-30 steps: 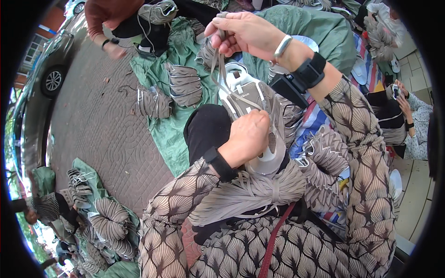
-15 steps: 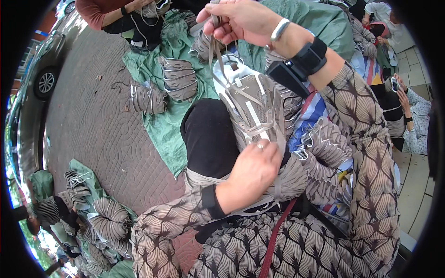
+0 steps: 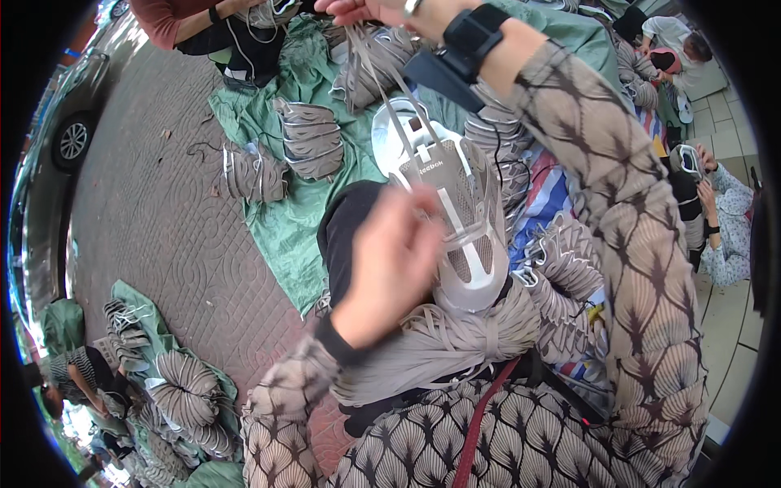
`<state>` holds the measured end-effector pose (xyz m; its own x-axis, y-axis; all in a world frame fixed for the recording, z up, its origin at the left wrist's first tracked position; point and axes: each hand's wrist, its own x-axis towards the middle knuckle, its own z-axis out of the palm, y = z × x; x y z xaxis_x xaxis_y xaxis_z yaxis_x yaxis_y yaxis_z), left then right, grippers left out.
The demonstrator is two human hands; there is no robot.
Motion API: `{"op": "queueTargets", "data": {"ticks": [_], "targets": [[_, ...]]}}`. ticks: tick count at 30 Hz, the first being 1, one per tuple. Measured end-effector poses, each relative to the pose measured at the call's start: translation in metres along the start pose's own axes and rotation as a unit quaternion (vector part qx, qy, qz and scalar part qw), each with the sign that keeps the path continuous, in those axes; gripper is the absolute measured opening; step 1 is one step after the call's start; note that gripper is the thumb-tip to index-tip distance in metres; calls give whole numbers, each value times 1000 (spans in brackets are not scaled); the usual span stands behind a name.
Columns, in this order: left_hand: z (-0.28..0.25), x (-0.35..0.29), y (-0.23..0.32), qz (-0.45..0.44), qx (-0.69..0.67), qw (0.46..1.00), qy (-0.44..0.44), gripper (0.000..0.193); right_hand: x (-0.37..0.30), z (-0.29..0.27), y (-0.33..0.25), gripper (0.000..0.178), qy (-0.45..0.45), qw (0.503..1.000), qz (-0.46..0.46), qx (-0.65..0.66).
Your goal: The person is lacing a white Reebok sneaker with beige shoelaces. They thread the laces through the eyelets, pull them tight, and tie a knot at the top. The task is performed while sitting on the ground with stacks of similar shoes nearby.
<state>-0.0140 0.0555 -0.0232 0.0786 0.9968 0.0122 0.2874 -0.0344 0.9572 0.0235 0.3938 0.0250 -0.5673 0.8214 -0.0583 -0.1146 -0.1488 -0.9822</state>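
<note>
A grey-beige and white shoe upper (image 3: 477, 286) rests across my lap, toe toward me. My right hand (image 3: 366, 10), partly cut off by the top edge, grips a shoelace (image 3: 364, 53) whose two strands run taut down to the lacing of the upper. My left hand (image 3: 394, 264) is beside the left edge of the upper, over my black-clad knee; motion smears its fingers, so their grip is not readable. Against my waist, below the toe, lies a thick tied bundle of grey laces (image 3: 427, 354).
Stacks of nested shoe uppers (image 3: 309, 138) lie on a green sheet (image 3: 281, 244) ahead, with more at lower left (image 3: 191, 386) and at my right (image 3: 561, 272) on a striped sheet. Other people work nearby. A parked car (image 3: 61, 154) stands at far left.
My right hand has risen toward the top edge, pulling the lace longer and straighter. My left hand has left the toe and moved up and left, uncovering it.
</note>
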Motion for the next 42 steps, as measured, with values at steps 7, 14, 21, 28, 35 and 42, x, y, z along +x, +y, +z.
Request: {"op": "queueTargets", "data": {"ticks": [7, 14, 21, 28, 35, 42], "targets": [[-29, 73, -15, 33, -138, 982, -126, 30, -44, 44, -25, 25, -80, 996, 29, -13], [-38, 79, -14, 71, -527, 824, -195, 33, -132, 31, -78, 24, -103, 770, 103, -621], [-40, 85, -5, 86, -612, 758, -209, 35, -271, 12, 9, 25, -210, 920, 161, -290], [-71, 78, 9, 28, -514, 854, -80, 41, -312, -26, -10, 26, -182, 982, -3, -54], [-233, -5, -49, -31, -501, 856, 127, 36, -393, -165, -107, 10, -9, 910, -198, 364], [-490, -195, -165, -112, -485, 810, 309, 36, -590, -408, -105, 13, 234, 909, -171, 300]]}}
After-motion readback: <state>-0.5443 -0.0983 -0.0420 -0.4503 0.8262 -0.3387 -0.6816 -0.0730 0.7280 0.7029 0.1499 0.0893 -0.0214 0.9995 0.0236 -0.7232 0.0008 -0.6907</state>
